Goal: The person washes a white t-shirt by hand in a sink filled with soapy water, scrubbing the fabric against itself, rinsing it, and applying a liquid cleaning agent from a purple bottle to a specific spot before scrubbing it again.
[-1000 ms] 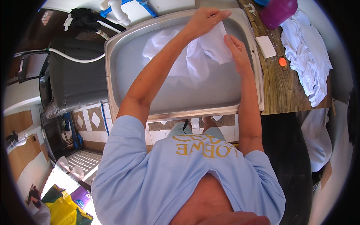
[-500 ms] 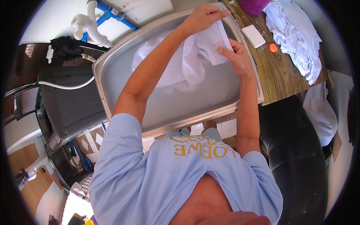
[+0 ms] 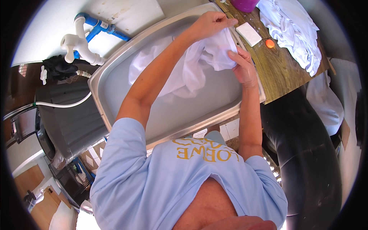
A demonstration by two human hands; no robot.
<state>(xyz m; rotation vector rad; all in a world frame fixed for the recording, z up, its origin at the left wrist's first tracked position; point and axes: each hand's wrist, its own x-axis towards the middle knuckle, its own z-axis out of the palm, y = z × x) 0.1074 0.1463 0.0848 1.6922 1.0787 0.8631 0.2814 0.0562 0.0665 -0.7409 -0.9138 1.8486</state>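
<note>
A white wet cloth point(image 3: 188, 73), thin and crumpled, lies partly in the water of a metal sink basin point(image 3: 180, 132). At the basin's far right, my left hand point(image 3: 210, 25) is closed on the cloth's raised upper edge, its thumb pointing right. Lower down and nearer me, my right hand point(image 3: 243, 66) pinches the same cloth by its right edge, with the thumb on top. Between the two hands a strip of edge is stretched. The rest of the cloth hangs down into the cloudy water; its underside is hidden.
On the wooden board point(image 3: 281, 82) at right sit a white block point(image 3: 248, 34), an orange cap point(image 3: 270, 43), a purple container point(image 3: 244, 4) and a pile of white laundry point(image 3: 293, 32). A white tap point(image 3: 78, 46) on blue pipes stands left, with a white hose point(image 3: 65, 105) below.
My left hand has dropped slightly toward me, and its end of the cloth has come down with it. Both hands keep their hold. The whole view has shifted a little.
</note>
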